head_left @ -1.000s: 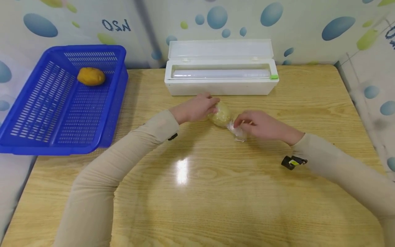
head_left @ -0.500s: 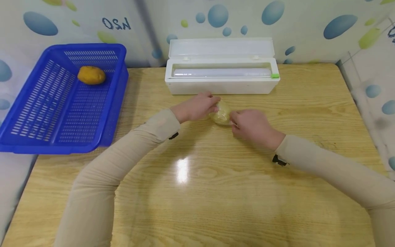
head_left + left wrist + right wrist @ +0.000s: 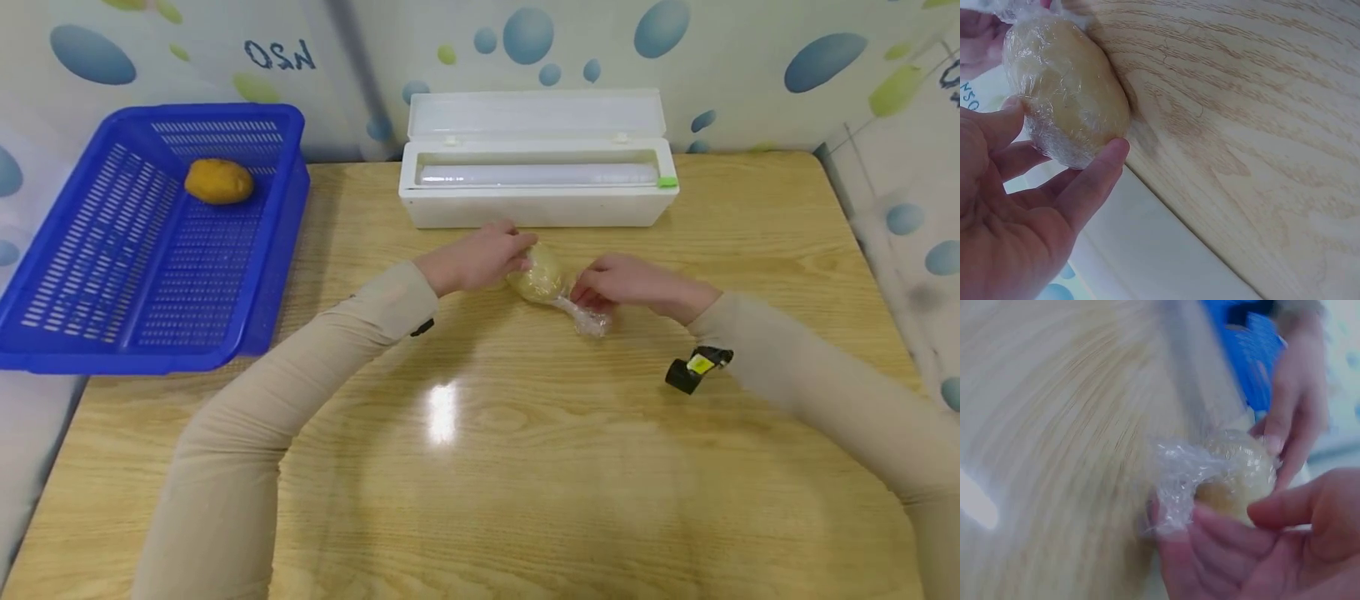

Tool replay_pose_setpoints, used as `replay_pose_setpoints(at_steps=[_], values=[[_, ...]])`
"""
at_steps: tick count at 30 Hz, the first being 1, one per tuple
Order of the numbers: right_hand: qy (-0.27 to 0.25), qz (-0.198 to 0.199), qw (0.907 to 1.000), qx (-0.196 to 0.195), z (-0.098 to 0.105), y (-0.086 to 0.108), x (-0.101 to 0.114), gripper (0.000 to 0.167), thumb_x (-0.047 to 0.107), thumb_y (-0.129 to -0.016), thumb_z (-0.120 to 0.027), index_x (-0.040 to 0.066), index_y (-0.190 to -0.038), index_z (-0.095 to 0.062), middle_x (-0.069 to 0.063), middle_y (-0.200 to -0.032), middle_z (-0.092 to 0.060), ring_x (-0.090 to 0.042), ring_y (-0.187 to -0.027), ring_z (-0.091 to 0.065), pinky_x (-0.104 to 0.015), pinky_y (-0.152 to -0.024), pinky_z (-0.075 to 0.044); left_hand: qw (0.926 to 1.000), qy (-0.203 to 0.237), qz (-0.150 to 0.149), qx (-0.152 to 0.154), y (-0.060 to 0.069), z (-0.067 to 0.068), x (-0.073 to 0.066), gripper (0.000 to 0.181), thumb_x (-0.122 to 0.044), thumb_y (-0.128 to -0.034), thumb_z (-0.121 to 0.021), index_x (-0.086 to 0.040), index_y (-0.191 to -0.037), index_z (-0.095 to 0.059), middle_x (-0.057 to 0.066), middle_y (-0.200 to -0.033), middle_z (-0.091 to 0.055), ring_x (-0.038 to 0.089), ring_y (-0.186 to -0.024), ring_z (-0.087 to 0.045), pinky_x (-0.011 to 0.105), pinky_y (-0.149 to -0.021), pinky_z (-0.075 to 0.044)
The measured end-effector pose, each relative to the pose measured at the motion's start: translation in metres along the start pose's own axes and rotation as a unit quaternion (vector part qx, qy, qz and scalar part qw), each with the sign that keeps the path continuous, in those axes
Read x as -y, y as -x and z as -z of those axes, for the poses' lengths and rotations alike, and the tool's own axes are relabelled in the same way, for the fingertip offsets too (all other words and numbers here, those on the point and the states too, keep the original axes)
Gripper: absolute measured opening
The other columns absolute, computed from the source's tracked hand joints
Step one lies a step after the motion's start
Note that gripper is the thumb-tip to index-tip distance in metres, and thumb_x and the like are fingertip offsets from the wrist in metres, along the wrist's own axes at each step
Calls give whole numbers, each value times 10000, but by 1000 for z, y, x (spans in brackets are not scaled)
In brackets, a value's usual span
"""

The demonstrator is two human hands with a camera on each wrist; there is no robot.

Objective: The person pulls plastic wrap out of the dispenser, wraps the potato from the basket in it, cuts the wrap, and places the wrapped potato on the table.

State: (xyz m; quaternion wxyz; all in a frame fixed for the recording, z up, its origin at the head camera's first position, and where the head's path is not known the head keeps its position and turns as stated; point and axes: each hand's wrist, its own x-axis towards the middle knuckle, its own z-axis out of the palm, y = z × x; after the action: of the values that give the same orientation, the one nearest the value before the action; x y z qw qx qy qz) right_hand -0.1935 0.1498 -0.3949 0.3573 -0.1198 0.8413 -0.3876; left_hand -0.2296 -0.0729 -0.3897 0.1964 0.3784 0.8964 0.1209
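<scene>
Left hand [image 3: 480, 260] was curled round the wrapped item [image 3: 543, 277], its film tail [image 3: 591, 322] angled toward the loose, ungripping right hand [image 3: 630, 283].

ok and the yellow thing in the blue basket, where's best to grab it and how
Probably across its middle, from above: the yellow thing lies lengthwise left to right in the head view, and walls of the blue basket rise around it, so sideways looks awkward.

White glare on the brightly lit table [image 3: 525, 467], soft shadows, motion blur in the right wrist view
</scene>
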Motion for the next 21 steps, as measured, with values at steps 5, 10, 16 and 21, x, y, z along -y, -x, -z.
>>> replay_pose_setpoints(at_steps=[5, 10, 16, 21], values=[[-2351, -934, 9551, 1543, 5, -14, -9, 361, 128, -1027, -357, -149, -1193, -520, -118, -977, -692, -170, -888, -659, -327, -827, -520, 10000, 35, 24, 22, 0, 1, 0, 485, -216, -1024, -479, 33, -1432, -398, 231, -1299, -499, 318, -1171, -484, 386, -1006, -378], [-2953, -790, 9330, 1901, 2, -18, -16, 344, 123, -1045, -357, -140, -1175, -536, -115, -1014, -670, -181, -900, -637, -322, -834, -508, 10000, 8, 49, 55, 0, 1, 0, 489, -216, -1026, -474, 33, -1438, -389, 229, -1306, -495, 312, -1174, -481, 380, -1005, -378], [-1407, -143, 9839, 1096, -4, -15, -10, 278, 106, -1022, -457, -122, -1114, -585, -106, -947, -650, -146, -786, -607, -275, -724, -511, 9999, 59, 82, 108, 0, 3, -1, 495, -214, -1028, -470, 33, -1446, -374, 234, -1320, -485, 314, -1186, -472, 379, -1013, -369], [2655, 1091, 9543, -827, -25, -2, 5, 215, 127, -957, -573, 8, -816, -685, -48, -664, -594, -173, -589, -542, -342, -569, -484, 9999, 58, 80, 121, -1, 2, 0, 494, -213, -1028, -467, 41, -1442, -378, 231, -1327, -485, 310, -1189, -468, 381, -1012, -368]])
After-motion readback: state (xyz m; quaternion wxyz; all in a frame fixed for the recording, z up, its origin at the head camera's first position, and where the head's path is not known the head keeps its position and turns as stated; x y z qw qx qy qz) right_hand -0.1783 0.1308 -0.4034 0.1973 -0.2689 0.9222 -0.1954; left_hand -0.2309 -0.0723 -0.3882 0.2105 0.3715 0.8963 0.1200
